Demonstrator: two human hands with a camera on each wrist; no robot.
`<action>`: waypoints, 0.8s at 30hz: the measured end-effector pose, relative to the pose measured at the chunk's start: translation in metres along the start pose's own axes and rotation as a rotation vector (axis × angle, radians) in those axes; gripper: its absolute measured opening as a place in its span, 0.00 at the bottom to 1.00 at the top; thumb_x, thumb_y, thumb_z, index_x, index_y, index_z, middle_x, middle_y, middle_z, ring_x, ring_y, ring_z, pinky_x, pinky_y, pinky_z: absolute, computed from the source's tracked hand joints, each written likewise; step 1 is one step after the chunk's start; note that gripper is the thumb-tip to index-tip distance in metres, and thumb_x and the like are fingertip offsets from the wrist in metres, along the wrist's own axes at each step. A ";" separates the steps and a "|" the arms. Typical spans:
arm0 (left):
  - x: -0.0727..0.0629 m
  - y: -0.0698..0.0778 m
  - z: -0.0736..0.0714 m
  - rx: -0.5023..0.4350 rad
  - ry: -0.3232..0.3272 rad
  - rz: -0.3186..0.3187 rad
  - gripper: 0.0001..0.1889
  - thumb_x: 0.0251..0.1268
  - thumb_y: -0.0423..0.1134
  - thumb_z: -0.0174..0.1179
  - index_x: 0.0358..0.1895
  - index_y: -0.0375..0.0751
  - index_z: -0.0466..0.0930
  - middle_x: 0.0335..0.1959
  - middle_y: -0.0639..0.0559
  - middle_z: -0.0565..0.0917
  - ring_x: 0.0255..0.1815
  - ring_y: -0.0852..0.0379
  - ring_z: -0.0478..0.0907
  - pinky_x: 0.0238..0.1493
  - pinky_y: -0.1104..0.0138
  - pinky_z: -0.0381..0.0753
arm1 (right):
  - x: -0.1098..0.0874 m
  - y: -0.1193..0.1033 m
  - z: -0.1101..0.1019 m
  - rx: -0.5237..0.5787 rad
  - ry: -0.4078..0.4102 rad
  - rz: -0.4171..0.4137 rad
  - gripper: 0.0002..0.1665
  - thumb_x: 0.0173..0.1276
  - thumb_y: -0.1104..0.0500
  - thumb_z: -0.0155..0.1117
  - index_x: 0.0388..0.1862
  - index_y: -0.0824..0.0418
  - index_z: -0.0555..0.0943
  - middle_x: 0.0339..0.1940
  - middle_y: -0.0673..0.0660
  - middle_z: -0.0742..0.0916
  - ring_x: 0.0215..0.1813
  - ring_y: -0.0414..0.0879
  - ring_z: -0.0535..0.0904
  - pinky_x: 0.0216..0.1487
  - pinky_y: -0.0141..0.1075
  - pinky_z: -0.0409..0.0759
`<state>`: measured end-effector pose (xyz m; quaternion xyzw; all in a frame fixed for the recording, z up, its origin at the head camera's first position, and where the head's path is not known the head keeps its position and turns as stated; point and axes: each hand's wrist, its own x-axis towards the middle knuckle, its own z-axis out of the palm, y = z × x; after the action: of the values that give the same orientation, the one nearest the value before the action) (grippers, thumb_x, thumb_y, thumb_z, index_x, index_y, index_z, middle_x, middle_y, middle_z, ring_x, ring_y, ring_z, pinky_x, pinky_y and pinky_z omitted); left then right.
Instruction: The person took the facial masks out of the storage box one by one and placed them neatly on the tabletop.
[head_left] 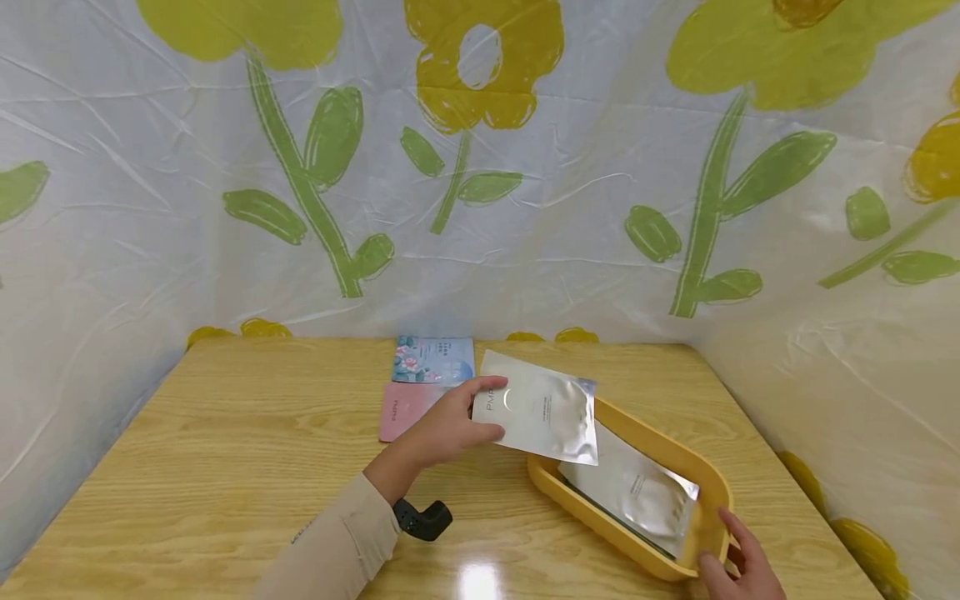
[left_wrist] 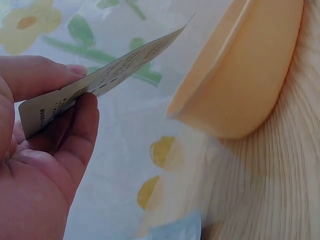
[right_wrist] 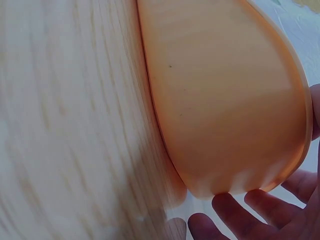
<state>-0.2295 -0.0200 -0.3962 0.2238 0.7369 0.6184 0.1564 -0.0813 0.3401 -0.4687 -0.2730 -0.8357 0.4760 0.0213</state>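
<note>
My left hand [head_left: 450, 427] pinches a white and silver sheet-mask packet [head_left: 534, 408] by its left edge, thumb on one face and fingers on the other. The packet hangs tilted above the far left end of a yellow plastic basket [head_left: 678, 442]. In the left wrist view the packet [left_wrist: 117, 72] appears nearly edge-on. Inside the basket lies another white and silver packet [head_left: 633, 483], with a dark edge under it. My right hand [head_left: 746, 562] holds the basket's near right end; in the right wrist view its fingers [right_wrist: 232, 212] touch the outer wall, the thumb at the rim.
A blue floral packet [head_left: 433, 358] and a pink packet [head_left: 401, 408] lie on the wooden table [head_left: 225, 467], behind and left of my left hand. A black wrist device [head_left: 423, 519] sits on the left wrist. Flower-printed sheeting [head_left: 555, 233] surrounds the back and sides.
</note>
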 end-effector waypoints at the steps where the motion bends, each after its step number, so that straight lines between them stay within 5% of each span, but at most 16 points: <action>1: -0.002 -0.001 -0.003 0.006 0.009 0.000 0.34 0.61 0.28 0.65 0.72 0.39 0.66 0.54 0.45 0.80 0.47 0.52 0.78 0.44 0.65 0.81 | 0.000 0.000 0.000 0.000 0.008 0.002 0.44 0.69 0.62 0.55 0.80 0.69 0.50 0.67 0.84 0.66 0.53 0.59 0.79 0.33 0.28 0.78; 13: -0.026 -0.019 -0.038 0.022 0.069 -0.006 0.36 0.61 0.28 0.65 0.73 0.35 0.64 0.56 0.41 0.80 0.49 0.50 0.79 0.45 0.63 0.82 | 0.000 -0.001 0.002 0.007 0.045 0.015 0.44 0.68 0.62 0.55 0.80 0.69 0.52 0.67 0.83 0.67 0.53 0.60 0.79 0.32 0.28 0.78; 24: -0.045 -0.033 -0.057 0.001 0.103 -0.042 0.36 0.62 0.28 0.64 0.73 0.31 0.62 0.59 0.37 0.76 0.51 0.48 0.79 0.47 0.62 0.82 | -0.001 -0.003 0.000 0.007 -0.011 0.004 0.44 0.70 0.61 0.54 0.80 0.70 0.48 0.68 0.85 0.65 0.52 0.59 0.80 0.33 0.28 0.79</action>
<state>-0.2245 -0.0965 -0.4196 0.1764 0.7487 0.6254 0.1310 -0.0818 0.3381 -0.4663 -0.2720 -0.8338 0.4802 0.0169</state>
